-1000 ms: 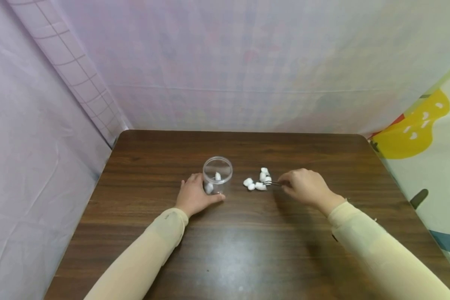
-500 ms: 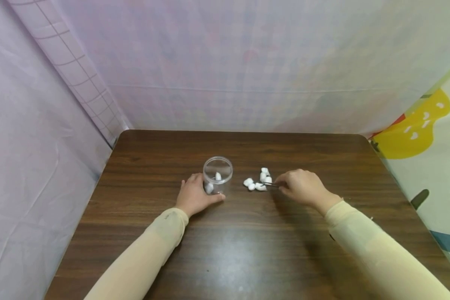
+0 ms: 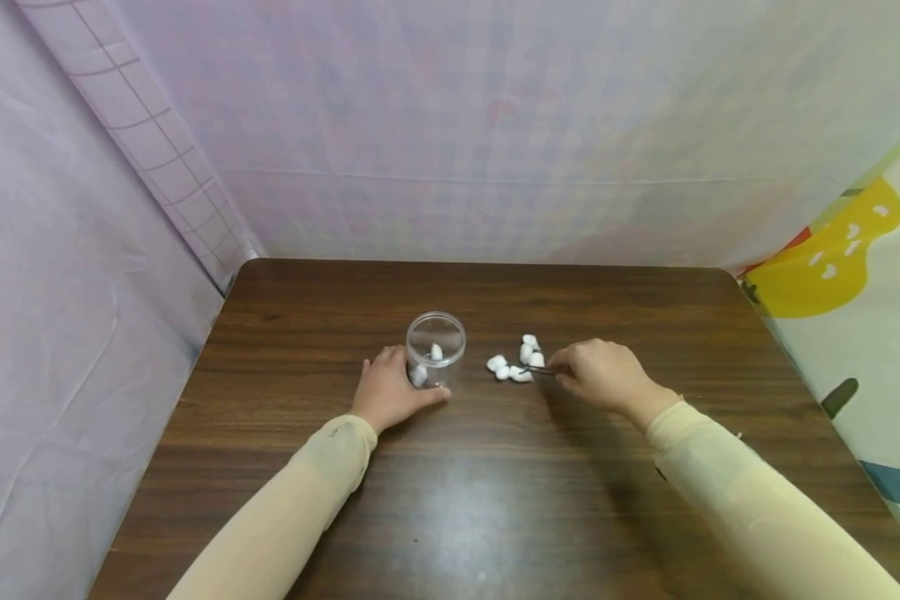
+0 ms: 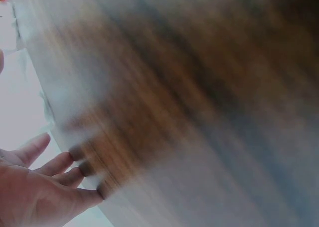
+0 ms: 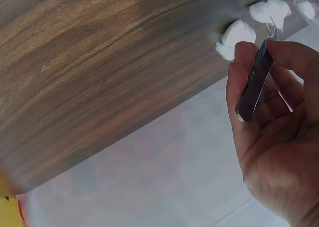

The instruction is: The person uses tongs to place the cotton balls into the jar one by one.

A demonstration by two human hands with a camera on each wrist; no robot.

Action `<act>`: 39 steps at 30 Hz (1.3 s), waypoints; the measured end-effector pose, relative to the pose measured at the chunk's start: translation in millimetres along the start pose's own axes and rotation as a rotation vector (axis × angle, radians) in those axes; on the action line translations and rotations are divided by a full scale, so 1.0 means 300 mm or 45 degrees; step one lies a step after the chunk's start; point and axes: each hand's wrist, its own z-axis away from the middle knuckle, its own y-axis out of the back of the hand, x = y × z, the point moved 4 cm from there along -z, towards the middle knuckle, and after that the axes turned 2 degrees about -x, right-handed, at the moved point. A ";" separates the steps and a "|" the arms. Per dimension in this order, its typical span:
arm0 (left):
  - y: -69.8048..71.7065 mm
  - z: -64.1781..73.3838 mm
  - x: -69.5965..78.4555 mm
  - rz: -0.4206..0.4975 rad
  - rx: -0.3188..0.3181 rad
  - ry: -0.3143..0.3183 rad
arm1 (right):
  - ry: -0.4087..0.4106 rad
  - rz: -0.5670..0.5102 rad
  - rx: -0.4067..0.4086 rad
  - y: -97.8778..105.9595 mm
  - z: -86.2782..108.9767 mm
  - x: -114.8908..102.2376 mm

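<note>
Right fingers [image 5: 236, 87] pinch tweezers [image 5: 254, 85] | left fingers [image 4: 58, 163] round jar [image 3: 447, 373], well inside table edges [image 3: 487, 267]

Long pale-yellow sleeves [image 3: 277, 521] with loosely bunched cuffs [image 3: 354, 435], bare hands [image 3: 392, 392].

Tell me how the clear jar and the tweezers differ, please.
Look: the clear jar is see-through, while the tweezers look dark and shiny.
Shape: the jar is wide and round; the tweezers are long and narrow.
Pose: the jar stands upright on the table; the tweezers are pinched in the right hand, pointing toward white puffs.
Shared: each is held, the jar by the left hand.
</note>
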 end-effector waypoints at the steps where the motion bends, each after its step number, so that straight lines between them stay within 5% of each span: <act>1: 0.000 0.000 0.000 0.000 0.000 0.000 | 0.000 0.001 -0.001 0.000 0.000 0.000; 39: -0.002 0.002 0.008 0.003 0.004 -0.009 | -0.020 0.055 0.056 0.021 0.008 -0.007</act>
